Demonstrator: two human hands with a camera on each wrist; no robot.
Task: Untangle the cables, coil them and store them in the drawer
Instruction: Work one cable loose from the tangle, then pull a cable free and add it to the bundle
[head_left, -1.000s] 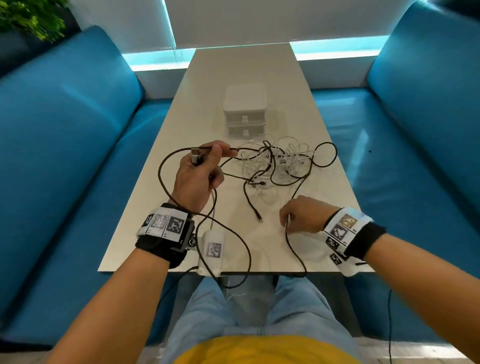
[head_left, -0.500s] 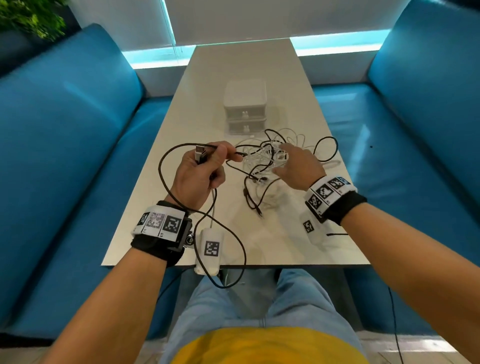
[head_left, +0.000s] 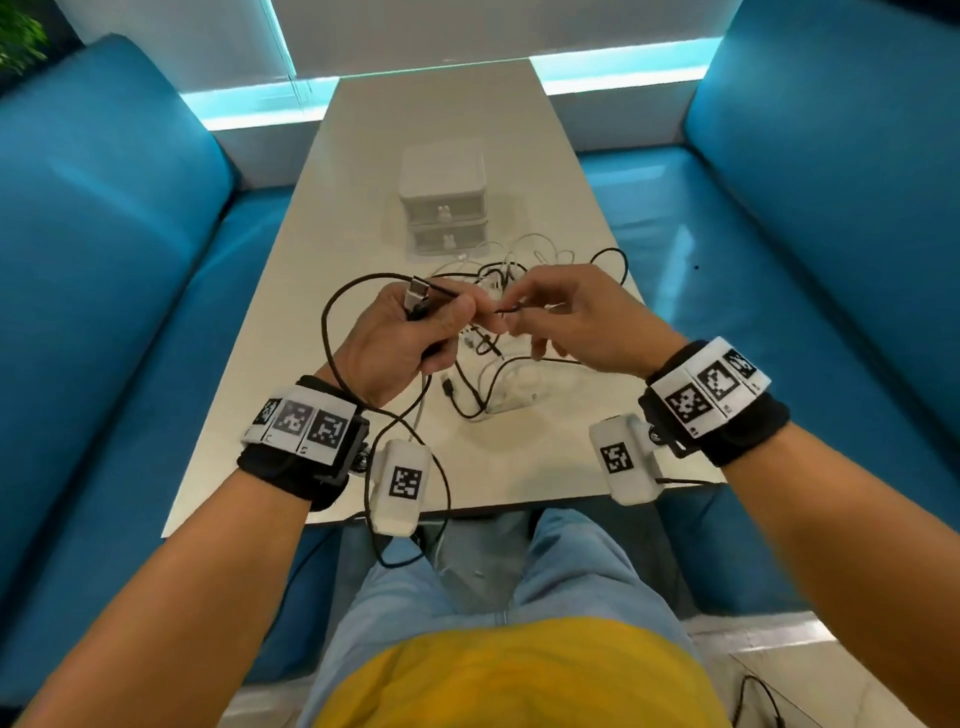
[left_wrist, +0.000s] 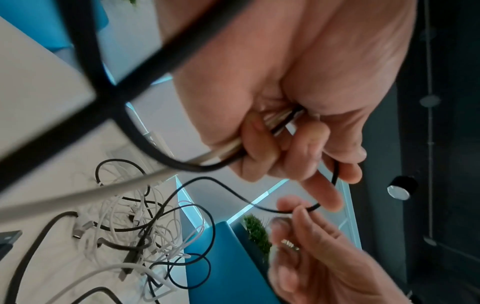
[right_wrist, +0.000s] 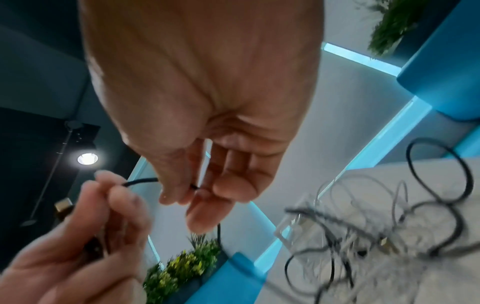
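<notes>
Two blue upholstered benches (head_left: 98, 270) flank one long pale tabletop (head_left: 363, 171). On the tabletop stands one small white plastic organiser with two stacked drawers (head_left: 444, 200), both closed, each with a small white knob. Just in front of it lies one tangled heap of thin black and white cables (head_left: 511, 364); how many cables are in it cannot be counted, as they cross and loop over one another.

Both hands are raised above the heap, close together. The left hand (head_left: 410, 338) has its fingers (left_wrist: 257, 139) curled tight round a thin black cable (head_left: 332, 332) and its metal USB plug (head_left: 415, 300), which sticks up out of the fist; the cable loops out to the left and hangs down past the wrist. The right hand (head_left: 576, 322) pinches the same black cable between thumb and forefinger (right_wrist: 205, 205), just beside the left hand's fingertips, with its other fingers loosely spread.
</notes>
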